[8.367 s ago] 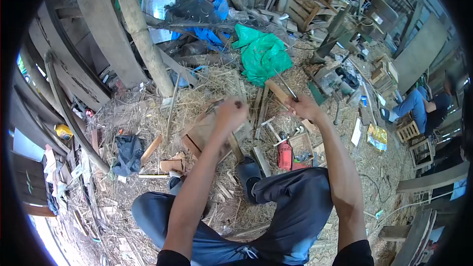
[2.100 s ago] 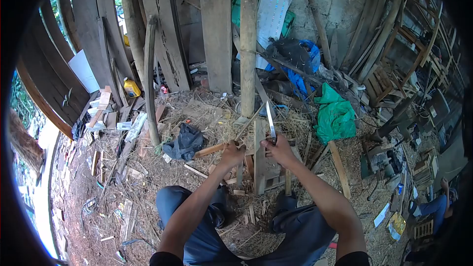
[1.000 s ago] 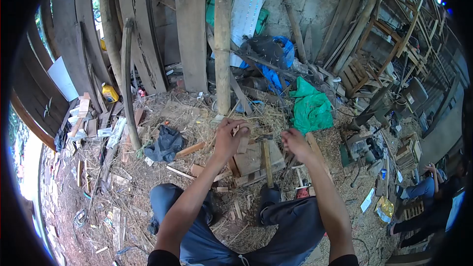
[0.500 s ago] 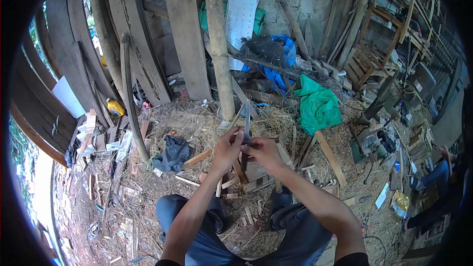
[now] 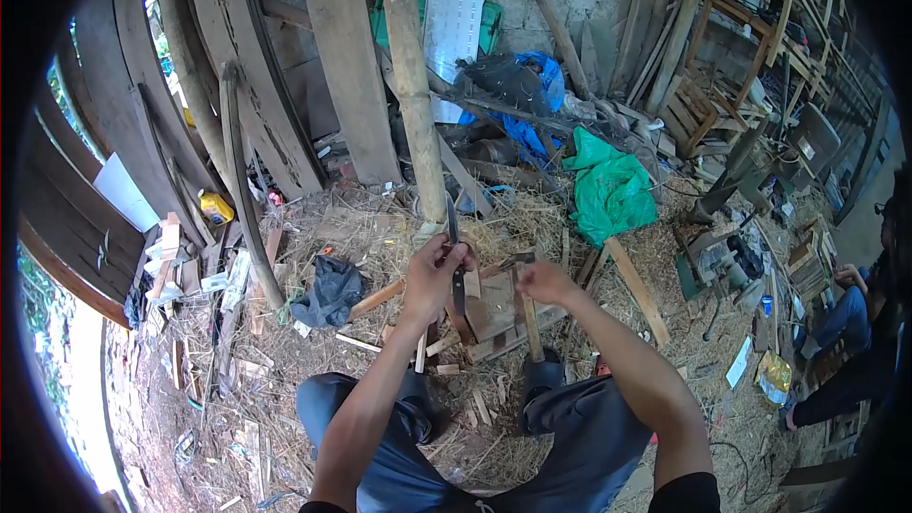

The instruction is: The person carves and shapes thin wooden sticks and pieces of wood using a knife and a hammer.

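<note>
My left hand (image 5: 437, 277) is closed around a long, narrow knife blade (image 5: 452, 218). The blade points up past the fingers, and its dark lower part extends below the hand. Right of it, my right hand (image 5: 548, 282) is apart from the blade, its fingers curled together. Just by those fingertips is a hammer (image 5: 530, 323), head up, its wooden handle running down toward my boot. Whether the fingers grip the hammer or something small is hidden. Below the hands lie a brown wooden piece (image 5: 463, 325) and a wooden block (image 5: 496, 318).
A wooden post (image 5: 414, 95) rises ahead. A black plastic bag (image 5: 329, 292) lies to the left, a green sheet (image 5: 610, 185) to the right. Wood scraps and straw cover the ground. Another person (image 5: 845, 323) sits at far right.
My hands have separated. The left has kept the blade and shifted slightly left; the right has moved off it to the right, beside the hammer, whose head now shows.
</note>
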Motion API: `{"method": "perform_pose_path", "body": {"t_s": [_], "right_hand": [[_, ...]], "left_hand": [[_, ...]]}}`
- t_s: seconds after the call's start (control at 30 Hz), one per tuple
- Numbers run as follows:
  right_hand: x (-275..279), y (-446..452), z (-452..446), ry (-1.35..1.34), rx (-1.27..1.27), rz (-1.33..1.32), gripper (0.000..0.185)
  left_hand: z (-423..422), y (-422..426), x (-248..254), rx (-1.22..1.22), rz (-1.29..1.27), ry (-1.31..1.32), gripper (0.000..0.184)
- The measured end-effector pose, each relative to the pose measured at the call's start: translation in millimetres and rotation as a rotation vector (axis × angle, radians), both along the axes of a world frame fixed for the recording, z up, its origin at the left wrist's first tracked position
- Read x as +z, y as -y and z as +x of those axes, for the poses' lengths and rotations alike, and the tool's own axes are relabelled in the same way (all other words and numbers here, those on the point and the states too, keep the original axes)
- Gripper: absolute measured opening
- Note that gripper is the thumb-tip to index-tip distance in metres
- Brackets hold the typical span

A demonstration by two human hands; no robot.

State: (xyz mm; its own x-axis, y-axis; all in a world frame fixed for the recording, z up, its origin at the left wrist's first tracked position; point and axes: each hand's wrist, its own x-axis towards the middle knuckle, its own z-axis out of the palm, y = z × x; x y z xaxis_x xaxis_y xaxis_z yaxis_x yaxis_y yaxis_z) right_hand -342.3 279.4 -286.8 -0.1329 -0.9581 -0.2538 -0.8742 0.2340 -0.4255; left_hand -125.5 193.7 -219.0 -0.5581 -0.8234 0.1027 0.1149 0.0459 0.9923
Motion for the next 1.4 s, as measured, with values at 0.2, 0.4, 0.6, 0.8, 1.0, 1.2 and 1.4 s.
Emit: {"method": "perform_pose_path", "body": {"t_s": [0.2,0.4,0.6,0.8,1.0,1.2,1.4], "right_hand": [[-114.7,-38.6,13.3,-0.272,-0.067,0.086,0.053],[-118.1,-29.1,7.7,-0.196,-0.350,0.024,0.049],[-6.8,-6.5,1.2,1.008,-0.636,0.096,0.018],[79.1,-3.3,47.8,1.168,-0.473,-0.205,0.027],[90.4,2.8,61.1,1.089,-0.347,-0.371,0.045],[59.7,14.7,62.8,0.634,-0.318,-0.531,0.046],[81.1,13.0,63.1,0.591,-0.444,-0.695,0.041]], "left_hand": [[0.4,3.4,-0.5,-0.077,0.010,0.034,0.019],[2.5,2.2,4.7,-0.189,-0.002,0.069,0.021],[7.1,10.6,0.8,-0.126,-0.068,0.186,0.027],[6.0,9.9,4.6,-0.136,-0.077,0.225,0.029],[6.1,11.5,3.7,-0.162,-0.081,0.163,0.028],[1.4,3.7,8.7,-0.144,-0.035,0.205,0.037],[1.1,-4.5,17.3,0.002,-0.320,0.268,0.032]]}}
